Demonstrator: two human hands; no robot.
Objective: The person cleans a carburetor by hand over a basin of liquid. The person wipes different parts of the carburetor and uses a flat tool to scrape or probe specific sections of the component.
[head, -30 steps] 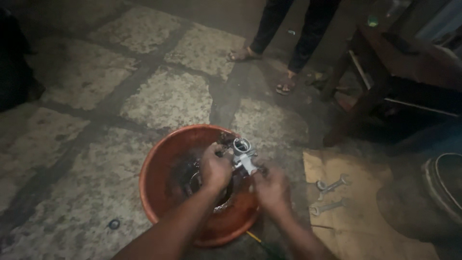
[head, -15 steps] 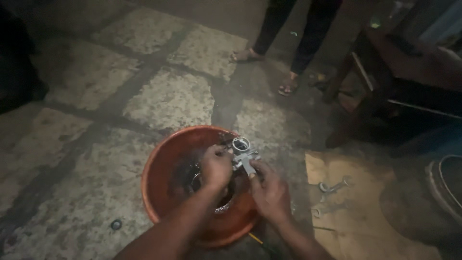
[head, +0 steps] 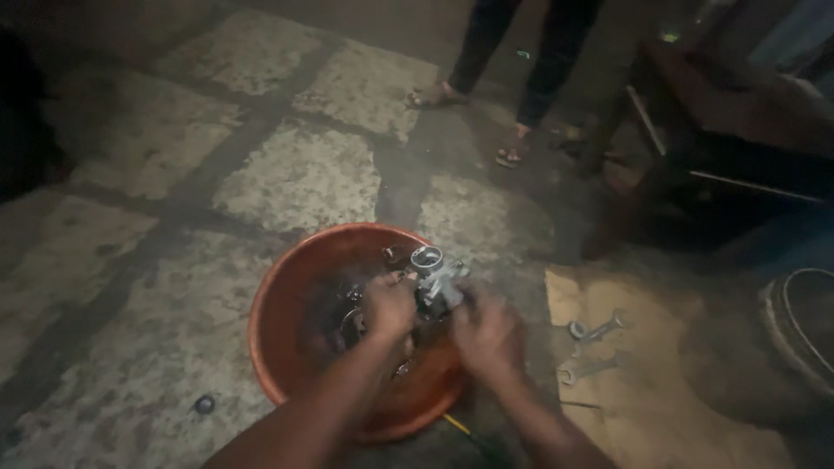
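Observation:
Both my hands hold a small grey metal engine part, with a round opening on top, over an orange plastic basin on the stone floor. My left hand grips its left side. My right hand grips its right side. Dark small parts lie inside the basin under my hands.
Two spanners lie on a piece of cardboard to the right. A person's legs in sandals stand at the back. A dark wooden bench is at the top right, a tyre at the right edge. A small round cap lies on the floor.
My hands stay on the metal part over the basin; the right hand has shifted a little closer to it. The view has drifted slightly.

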